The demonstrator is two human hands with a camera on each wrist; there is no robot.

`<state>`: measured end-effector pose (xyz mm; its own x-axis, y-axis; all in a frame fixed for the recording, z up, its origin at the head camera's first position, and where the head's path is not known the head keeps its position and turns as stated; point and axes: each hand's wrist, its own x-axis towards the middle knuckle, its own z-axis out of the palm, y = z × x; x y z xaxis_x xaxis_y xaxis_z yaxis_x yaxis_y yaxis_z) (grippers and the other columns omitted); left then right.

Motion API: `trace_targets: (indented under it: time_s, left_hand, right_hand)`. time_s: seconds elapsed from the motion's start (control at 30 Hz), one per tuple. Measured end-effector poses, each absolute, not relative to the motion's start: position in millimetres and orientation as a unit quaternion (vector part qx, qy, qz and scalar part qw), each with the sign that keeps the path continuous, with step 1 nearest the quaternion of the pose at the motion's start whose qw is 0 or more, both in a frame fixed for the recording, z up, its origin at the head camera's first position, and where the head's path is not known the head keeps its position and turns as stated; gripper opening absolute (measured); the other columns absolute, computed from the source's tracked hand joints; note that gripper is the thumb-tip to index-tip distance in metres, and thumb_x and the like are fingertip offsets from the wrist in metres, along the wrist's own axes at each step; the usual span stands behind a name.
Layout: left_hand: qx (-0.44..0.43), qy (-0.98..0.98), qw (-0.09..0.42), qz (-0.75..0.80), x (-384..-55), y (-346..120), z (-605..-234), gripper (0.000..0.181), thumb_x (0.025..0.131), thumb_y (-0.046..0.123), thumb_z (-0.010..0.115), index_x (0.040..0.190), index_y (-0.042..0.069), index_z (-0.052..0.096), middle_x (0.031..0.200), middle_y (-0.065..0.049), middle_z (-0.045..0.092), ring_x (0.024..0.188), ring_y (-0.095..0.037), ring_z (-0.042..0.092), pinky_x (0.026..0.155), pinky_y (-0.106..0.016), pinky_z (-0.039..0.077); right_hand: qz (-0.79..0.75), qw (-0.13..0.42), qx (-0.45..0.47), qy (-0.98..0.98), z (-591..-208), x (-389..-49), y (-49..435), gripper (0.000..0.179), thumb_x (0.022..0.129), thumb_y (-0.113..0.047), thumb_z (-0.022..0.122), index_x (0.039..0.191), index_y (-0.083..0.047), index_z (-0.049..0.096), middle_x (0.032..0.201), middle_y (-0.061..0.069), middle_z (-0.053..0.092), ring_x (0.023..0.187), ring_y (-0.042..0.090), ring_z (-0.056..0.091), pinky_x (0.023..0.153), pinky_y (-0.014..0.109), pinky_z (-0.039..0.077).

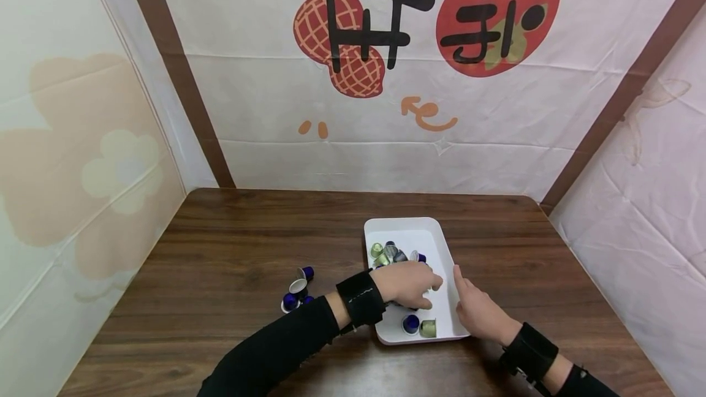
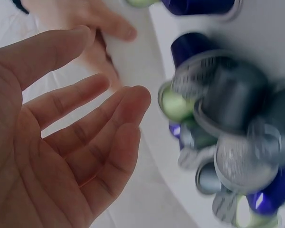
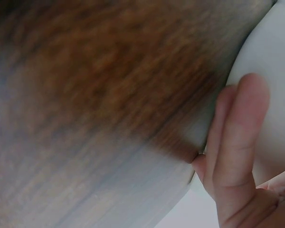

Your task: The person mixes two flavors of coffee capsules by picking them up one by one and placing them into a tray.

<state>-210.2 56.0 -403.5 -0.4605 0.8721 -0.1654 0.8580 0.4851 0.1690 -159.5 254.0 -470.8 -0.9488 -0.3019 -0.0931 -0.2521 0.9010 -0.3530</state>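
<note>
- Left hand [image 1: 408, 285]: relaxed, fingers loosely extended, over the tray [image 1: 438, 250].
- Right hand [image 1: 485, 314]: fingers straight, touching the tray's right wall.
- Capsules [image 1: 390, 252]: clustered mainly along the tray's left side.
- Loose capsules [image 1: 298, 287]: left of the tray.
- Table [image 1: 507, 244]: wood separates tray from far and right edges.

The head view is brightly lit, while capsules [image 2: 237, 97] and tabletop [image 3: 109, 85] are blurred in the wrist views.
</note>
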Motion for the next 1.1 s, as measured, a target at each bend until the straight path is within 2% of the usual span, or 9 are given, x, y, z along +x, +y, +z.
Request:
trace_targets:
  time_s: [0.1, 0.23, 0.37, 0.47, 0.6, 0.9, 1.1]
  left_hand:
    - [0.499, 0.859, 0.108, 0.041, -215.4, 44.8, -396.9, 0.024, 0.088, 0.028, 0.067, 0.105, 0.012, 0.065, 0.092, 0.002, 0.064, 0.08, -0.007, 0.054, 0.072, -0.021, 0.044]
    - [0.477, 0.87, 0.112, 0.061, -224.3, 22.0, -389.4, 0.021, 0.088, 0.026, 0.066, 0.103, 0.012, 0.066, 0.095, 0.001, 0.064, 0.081, -0.008, 0.054, 0.073, -0.022, 0.044]
    - [0.459, 0.878, 0.116, 0.077, -235.5, -5.3, -387.2, 0.021, 0.088, 0.024, 0.066, 0.105, 0.01, 0.065, 0.1, -0.001, 0.065, 0.083, -0.009, 0.054, 0.075, -0.024, 0.044]
    - [0.444, 0.883, 0.12, 0.096, -243.1, -26.3, -385.7, 0.018, 0.088, 0.021, 0.067, 0.1, 0.009, 0.065, 0.097, -0.003, 0.065, 0.078, -0.011, 0.052, 0.071, -0.027, 0.044]
    - [0.406, 0.897, 0.129, 0.115, -252.9, -53.7, -385.0, 0.012, 0.087, 0.019, 0.067, 0.095, 0.011, 0.064, 0.086, 0.002, 0.062, 0.071, -0.01, 0.052, 0.066, -0.028, 0.044]
    - [0.33, 0.925, 0.159, 0.106, -260.3, -100.2, -386.8, 0.023, 0.088, 0.023, 0.066, 0.107, 0.012, 0.065, 0.089, 0.004, 0.061, 0.074, -0.008, 0.054, 0.07, -0.028, 0.046]
    - [0.302, 0.928, 0.191, 0.106, -258.7, -125.4, -393.8, 0.029, 0.089, 0.025, 0.066, 0.113, 0.009, 0.064, 0.098, -0.002, 0.064, 0.079, -0.012, 0.058, 0.074, -0.033, 0.048]
  right_hand:
    - [-0.169, 0.075, -0.14, 0.973, -470.6, -159.2, 254.0, 0.071, 0.087, 0.004, 0.053, 0.145, 0.013, 0.012, 0.134, 0.032, 0.041, 0.099, 0.026, 0.057, 0.083, 0.044, 0.048]
    - [-0.169, 0.076, -0.136, 0.973, -471.3, -159.5, 253.9, 0.071, 0.088, 0.003, 0.053, 0.145, 0.012, 0.011, 0.136, 0.032, 0.039, 0.109, 0.03, 0.055, 0.088, 0.047, 0.045]
    - [-0.169, 0.073, -0.134, 0.974, -472.3, -160.3, 253.6, 0.071, 0.088, 0.003, 0.053, 0.145, 0.012, 0.011, 0.136, 0.032, 0.039, 0.113, 0.032, 0.053, 0.09, 0.048, 0.044]
    - [-0.168, 0.073, -0.133, 0.974, -472.7, -161.0, 253.8, 0.071, 0.088, 0.003, 0.053, 0.145, 0.013, 0.011, 0.137, 0.032, 0.038, 0.113, 0.032, 0.053, 0.09, 0.048, 0.044]
    - [-0.17, 0.077, -0.124, 0.975, -472.1, -161.7, 253.9, 0.072, 0.088, 0.003, 0.053, 0.145, 0.012, 0.01, 0.138, 0.032, 0.037, 0.112, 0.031, 0.054, 0.091, 0.048, 0.043]
    - [-0.168, 0.081, -0.122, 0.975, -471.8, -161.8, 254.8, 0.072, 0.088, 0.002, 0.053, 0.145, 0.012, 0.01, 0.138, 0.032, 0.038, 0.111, 0.03, 0.054, 0.089, 0.048, 0.045]
    - [-0.172, 0.083, -0.122, 0.974, -472.5, -161.3, 254.1, 0.072, 0.088, 0.002, 0.052, 0.145, 0.012, 0.01, 0.138, 0.033, 0.038, 0.113, 0.033, 0.053, 0.09, 0.049, 0.044]
